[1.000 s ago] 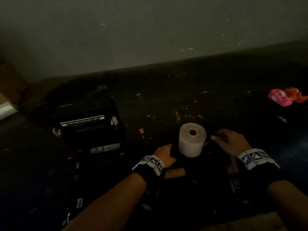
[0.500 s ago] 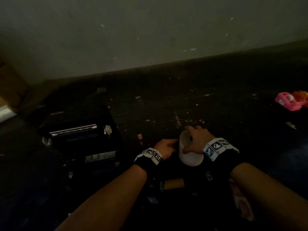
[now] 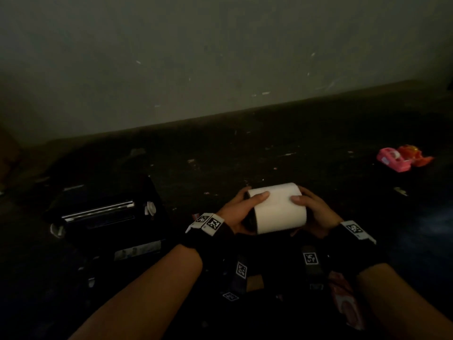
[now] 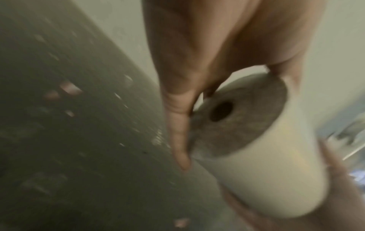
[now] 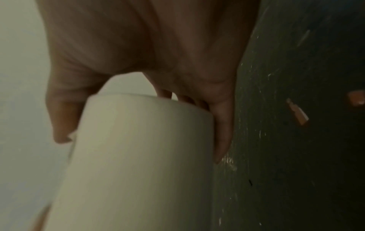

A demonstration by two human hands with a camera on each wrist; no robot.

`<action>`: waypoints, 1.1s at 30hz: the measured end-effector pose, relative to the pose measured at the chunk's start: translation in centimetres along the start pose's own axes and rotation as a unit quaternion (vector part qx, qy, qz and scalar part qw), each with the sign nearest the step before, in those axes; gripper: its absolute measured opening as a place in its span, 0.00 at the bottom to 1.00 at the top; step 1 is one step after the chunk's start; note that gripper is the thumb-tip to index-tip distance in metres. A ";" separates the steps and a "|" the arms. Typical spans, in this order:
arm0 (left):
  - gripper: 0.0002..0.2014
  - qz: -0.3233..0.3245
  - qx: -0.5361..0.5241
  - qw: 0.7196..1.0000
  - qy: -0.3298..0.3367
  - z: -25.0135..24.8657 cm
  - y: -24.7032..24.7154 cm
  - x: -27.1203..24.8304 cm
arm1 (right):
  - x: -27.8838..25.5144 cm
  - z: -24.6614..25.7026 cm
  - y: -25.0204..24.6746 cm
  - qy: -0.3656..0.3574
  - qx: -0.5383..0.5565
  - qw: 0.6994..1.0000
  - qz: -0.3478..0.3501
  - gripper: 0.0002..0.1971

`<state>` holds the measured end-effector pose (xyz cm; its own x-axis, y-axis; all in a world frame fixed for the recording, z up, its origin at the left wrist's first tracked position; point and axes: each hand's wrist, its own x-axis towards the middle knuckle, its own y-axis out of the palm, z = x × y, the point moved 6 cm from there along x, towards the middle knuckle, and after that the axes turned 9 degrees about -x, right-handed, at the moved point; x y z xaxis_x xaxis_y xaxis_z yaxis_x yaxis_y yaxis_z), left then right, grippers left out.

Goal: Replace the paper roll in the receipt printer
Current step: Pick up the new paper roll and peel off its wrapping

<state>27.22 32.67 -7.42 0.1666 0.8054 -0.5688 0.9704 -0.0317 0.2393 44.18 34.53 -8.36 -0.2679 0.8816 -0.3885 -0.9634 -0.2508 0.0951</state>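
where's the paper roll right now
In the head view the paper roll is low and just right of centre, lying on its side, held between the left hand and right hand, right of the black receipt printer.

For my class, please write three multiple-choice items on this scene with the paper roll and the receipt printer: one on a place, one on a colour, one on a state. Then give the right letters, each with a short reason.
1. Where is the receipt printer relative to the paper roll?
A. To its left
B. To its right
C. Under it

2. What colour is the small toy-like object far right on the dark surface?
A. Green
B. Pink
C. Blue

3. How is the paper roll held?
A. Standing untouched on the surface
B. By one hand only
C. Lying sideways between both hands

Key:
1 A, the black printer sits left of the roll in the head view.
2 B, it shows pink beside an orange piece.
3 C, the left hand and right hand each grip one end.
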 end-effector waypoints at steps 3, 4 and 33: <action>0.38 0.010 0.027 0.999 0.028 -0.6 0.4 -1.2 | -1.4 0.7 0.5 -0.020 0.027 0.999 0.005 0.28; 0.37 0.005 0.028 0.999 0.042 -0.8 0.3 -1.6 | -1.8 1.0 0.6 -0.022 0.024 0.999 0.006 0.29; 0.24 -0.039 0.103 0.990 0.092 -3.6 -1.3 -3.4 | -5.4 7.2 1.6 -0.229 -0.413 0.871 -0.137 0.13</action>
<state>24.74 32.05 -2.95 0.0739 0.9033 -0.4225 0.9972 -0.0705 0.0236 43.94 32.23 0.47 -0.1889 0.9733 0.1306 -0.7040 -0.0415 -0.7090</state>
